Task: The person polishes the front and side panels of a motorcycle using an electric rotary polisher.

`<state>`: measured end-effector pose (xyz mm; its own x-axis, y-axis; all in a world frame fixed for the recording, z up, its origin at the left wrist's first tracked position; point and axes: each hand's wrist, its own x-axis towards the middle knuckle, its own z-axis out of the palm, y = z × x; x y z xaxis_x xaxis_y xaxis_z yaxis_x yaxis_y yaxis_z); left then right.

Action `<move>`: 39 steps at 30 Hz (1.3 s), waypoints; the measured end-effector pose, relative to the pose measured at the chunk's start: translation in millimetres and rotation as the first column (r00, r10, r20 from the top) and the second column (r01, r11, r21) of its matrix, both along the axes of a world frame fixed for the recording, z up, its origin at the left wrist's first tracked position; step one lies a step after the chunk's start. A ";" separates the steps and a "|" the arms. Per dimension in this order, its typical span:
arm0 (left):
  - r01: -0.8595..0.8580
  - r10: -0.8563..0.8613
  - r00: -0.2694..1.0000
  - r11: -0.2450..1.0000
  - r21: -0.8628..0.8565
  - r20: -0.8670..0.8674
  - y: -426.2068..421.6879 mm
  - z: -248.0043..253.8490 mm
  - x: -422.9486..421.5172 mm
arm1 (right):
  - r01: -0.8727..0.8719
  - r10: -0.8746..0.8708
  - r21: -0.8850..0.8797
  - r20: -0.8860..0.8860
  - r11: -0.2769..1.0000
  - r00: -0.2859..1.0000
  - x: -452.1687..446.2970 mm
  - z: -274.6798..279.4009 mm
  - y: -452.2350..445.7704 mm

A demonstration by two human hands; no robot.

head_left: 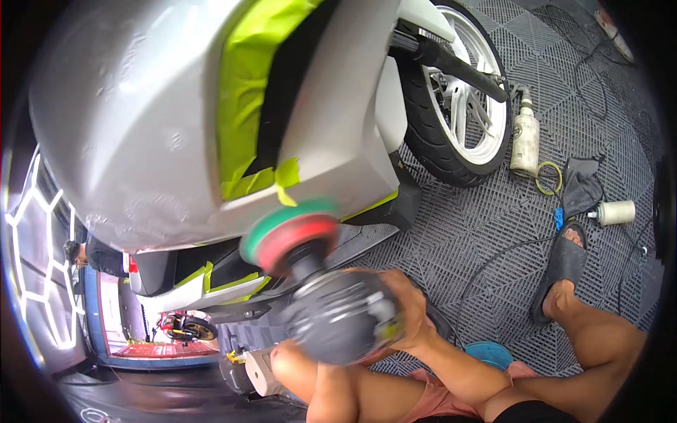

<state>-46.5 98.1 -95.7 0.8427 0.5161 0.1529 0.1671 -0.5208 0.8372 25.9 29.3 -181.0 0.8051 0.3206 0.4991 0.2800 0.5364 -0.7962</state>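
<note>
My right hand [407, 310] is wrapped round the body of a dark polisher [342, 317], smeared by motion. The polisher's green and red pad [296, 233] is at the edge of a glossy silver-grey motorcycle panel [162, 141]; I cannot tell whether they touch. My left forearm [333, 398] runs up behind the polisher, where the left hand's fingers are hidden. Yellow-green masking tape [243, 99] borders a black section of the panel, and a loose tape end [287, 180] hangs near the pad. Pale smears and spots mark the panel.
A white-rimmed wheel [486, 141] stands on grey grid flooring. Nearby lie a spray bottle [525, 137], a tape roll [549, 178], a dark cloth [582, 185] and a small bottle [616, 213]. A cable [486, 262] crosses the floor. Another person [106, 257] is in the background.
</note>
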 end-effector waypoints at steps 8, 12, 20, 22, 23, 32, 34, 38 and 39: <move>0.112 -0.058 0.987 0.915 -0.388 0.148 -4.1 3.3 0.6 | -0.078 0.078 -0.044 -0.006 0.996 0.997 2.8 13.2 -13.5; 0.203 -0.079 0.956 0.873 -0.444 0.283 4.1 5.6 0.7 | -0.332 0.330 -0.003 0.104 0.943 0.938 29.2 2.5 -17.4; 0.393 -0.089 0.850 0.764 -0.512 0.520 23.3 -3.0 1.9 | -0.234 0.249 -0.090 0.243 0.968 0.937 29.3 7.9 -4.4; 0.416 -0.135 0.821 0.806 -0.421 0.554 33.0 -5.5 1.4 | -0.257 0.291 -0.149 0.287 0.955 0.913 37.0 25.3 -5.1; 0.423 -0.158 0.817 0.818 -0.390 0.554 37.6 -4.8 0.5 | -0.253 0.290 -0.162 0.282 0.954 0.914 37.6 25.1 -4.8; 0.588 -0.255 0.774 0.629 -0.508 0.580 48.8 1.9 12.9 | -0.148 0.178 -0.138 0.247 0.979 0.952 23.5 13.0 4.3; 0.414 -0.221 0.890 0.759 -0.503 0.400 48.0 -8.3 -8.0 | -0.145 0.183 -0.153 0.273 0.978 0.944 26.0 16.2 3.9; 0.162 -0.132 0.986 0.916 -0.367 0.105 33.8 -43.6 -22.7 | -0.154 0.179 -0.175 0.133 0.972 0.975 18.2 -28.8 1.1; 0.134 -0.114 0.990 0.953 -0.272 0.087 30.2 -43.6 -16.4 | -0.185 0.199 -0.179 0.064 0.966 0.978 12.4 -46.1 1.0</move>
